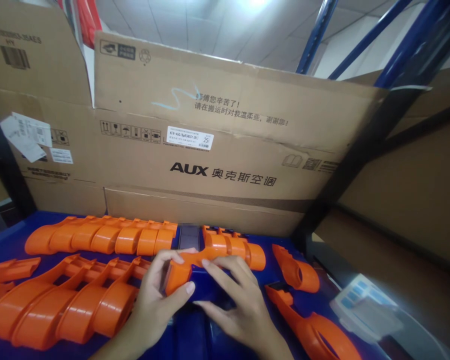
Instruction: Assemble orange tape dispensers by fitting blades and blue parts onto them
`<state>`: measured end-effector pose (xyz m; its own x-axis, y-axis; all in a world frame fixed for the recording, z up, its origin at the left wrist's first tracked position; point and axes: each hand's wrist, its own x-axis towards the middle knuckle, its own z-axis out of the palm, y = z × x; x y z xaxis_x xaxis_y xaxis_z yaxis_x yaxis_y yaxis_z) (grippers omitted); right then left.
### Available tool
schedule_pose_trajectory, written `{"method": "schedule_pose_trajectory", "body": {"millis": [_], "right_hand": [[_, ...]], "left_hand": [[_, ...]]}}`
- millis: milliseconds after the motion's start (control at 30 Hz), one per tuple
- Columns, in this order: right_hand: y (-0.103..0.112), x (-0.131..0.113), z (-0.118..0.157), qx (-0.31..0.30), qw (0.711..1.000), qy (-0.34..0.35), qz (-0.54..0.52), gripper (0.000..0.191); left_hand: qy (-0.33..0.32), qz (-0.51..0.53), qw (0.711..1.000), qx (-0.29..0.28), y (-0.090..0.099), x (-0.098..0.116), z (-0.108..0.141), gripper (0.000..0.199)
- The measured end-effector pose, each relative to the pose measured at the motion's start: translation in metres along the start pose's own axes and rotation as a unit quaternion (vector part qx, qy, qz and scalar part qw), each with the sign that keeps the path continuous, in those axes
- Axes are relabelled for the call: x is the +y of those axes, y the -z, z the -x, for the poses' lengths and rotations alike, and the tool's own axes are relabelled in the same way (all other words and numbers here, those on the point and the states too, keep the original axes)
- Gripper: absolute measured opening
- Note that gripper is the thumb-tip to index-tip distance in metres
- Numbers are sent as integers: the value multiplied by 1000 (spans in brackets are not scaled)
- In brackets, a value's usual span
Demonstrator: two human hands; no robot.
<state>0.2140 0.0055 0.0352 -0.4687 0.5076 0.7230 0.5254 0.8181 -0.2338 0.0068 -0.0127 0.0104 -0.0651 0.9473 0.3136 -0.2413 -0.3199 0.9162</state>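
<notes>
Near the bottom centre, my left hand [161, 287] grips an orange plastic part [180, 272], its thumb in front and its fingers behind. The part has a wide block at the left end and a narrower arm running right. My right hand [234, 287] is beside it, fingers apart, with fingertips touching the arm of the part. Behind the hands, a short row of orange rounded parts [255, 256] sits on the blue surface [189, 337].
Rows of orange parts lie back left [105, 240] and front left [75, 315]. Two orange pieces [307, 277] [322, 335] lie at right, near a clear plastic item [371, 312]. A cardboard wall [225, 200] stands behind, with a dark post [333, 185] at right.
</notes>
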Motion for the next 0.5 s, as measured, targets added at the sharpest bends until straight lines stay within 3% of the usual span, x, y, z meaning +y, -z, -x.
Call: {"method": "schedule_pose_trajectory", "body": {"millis": [500], "right_hand": [[-1, 2, 1, -1, 999, 34, 8, 66]], "left_hand": [[-25, -15, 1000, 7, 2, -4, -1, 34]]}}
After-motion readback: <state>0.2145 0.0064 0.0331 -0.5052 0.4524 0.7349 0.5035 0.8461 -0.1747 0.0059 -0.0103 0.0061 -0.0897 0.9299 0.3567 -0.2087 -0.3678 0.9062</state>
